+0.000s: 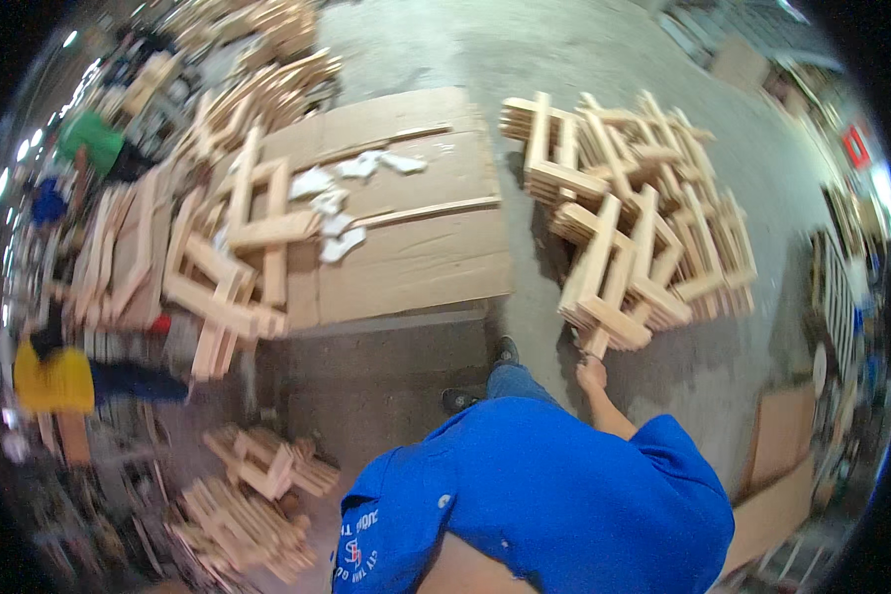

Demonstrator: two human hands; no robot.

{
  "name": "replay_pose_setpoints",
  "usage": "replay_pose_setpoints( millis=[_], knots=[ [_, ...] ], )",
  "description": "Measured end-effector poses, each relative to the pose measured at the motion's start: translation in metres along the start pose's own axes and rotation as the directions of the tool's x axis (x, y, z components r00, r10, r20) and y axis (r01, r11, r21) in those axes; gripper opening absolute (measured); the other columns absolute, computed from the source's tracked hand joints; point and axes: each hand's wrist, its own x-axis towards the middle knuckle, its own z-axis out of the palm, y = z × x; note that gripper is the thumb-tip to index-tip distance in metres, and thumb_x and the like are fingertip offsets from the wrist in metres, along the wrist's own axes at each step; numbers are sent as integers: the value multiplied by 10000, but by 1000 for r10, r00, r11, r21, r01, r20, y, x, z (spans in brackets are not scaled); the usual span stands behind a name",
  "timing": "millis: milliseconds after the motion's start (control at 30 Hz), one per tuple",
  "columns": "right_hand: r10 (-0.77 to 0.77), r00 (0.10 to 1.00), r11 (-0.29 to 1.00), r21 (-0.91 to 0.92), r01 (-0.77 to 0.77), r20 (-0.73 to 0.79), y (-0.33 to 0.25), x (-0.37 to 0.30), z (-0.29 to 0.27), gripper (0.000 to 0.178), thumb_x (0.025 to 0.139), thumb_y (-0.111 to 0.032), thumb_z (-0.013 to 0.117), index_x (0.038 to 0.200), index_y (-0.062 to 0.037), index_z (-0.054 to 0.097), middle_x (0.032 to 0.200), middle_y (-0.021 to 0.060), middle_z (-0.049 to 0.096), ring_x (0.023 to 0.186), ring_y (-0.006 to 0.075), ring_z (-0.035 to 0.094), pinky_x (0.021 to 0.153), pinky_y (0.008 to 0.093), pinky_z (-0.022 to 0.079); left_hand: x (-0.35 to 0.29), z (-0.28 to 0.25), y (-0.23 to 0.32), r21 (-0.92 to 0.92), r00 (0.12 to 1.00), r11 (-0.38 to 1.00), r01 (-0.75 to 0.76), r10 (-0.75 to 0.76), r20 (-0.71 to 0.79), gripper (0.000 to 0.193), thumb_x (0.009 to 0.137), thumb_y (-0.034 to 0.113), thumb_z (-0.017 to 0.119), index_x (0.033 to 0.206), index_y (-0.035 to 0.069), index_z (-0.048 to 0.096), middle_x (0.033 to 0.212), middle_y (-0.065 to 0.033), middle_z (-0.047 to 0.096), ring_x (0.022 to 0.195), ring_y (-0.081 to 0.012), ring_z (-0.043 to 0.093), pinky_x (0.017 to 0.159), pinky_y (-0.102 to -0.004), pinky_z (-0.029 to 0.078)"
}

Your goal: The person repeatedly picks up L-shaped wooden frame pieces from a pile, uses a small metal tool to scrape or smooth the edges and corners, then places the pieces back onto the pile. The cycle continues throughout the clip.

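Observation:
My right hand (592, 374) reaches out to the right, its fingers closed round the near end of a pale wooden frame (612, 319). That frame lies at the near side of a large stack of similar wooden frames (698, 282) on the floor. Part of my left arm (475, 569) shows bare below the blue sleeve at the lower edge, while my left hand is out of the picture.
Left of the stack, a cardboard-covered table (416, 257) carries white cut pieces (342, 245), wooden strips and several frames (272, 233). More wooden parts (252, 525) are piled at the lower left. Two people, in yellow (54, 381) and green (89, 137), stand further left.

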Motion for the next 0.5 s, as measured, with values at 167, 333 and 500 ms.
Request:
replay_pose_setpoints(
  millis=[167,333,500],
  knots=[
    [-74,997,994,-81,70,-36,-4,49,-5,259,762,-196,547,925,-23,651,941,222,655,914,389,625,801,452,486,-24,-1,-52,-31,991,992,124,-125,-39,173,911,256,532,932,96,596,787,-78,638,606,-210,593,488,-321,451],
    [-272,962,951,143,273,-26,-48,69,-17,310,760,-181,616,1019,-13,649,814,182,668,708,291,639,679,373,500,-37,4,-69,-70,988,991,113,-119,-95,172,910,247,524,880,103,613,752,-74,637,577,-214,585,459,-326,438],
    [-209,938,970,59,234,-276,-56,110,-51,367,850,-297,613,996,37,656,805,125,688,576,169,616,606,310,489,-19,22,-64,-518,998,854,-48,25,-51,189,908,238,516,829,110,630,718,-71,636,548,-217,577,431,-331,425]
  ],
)
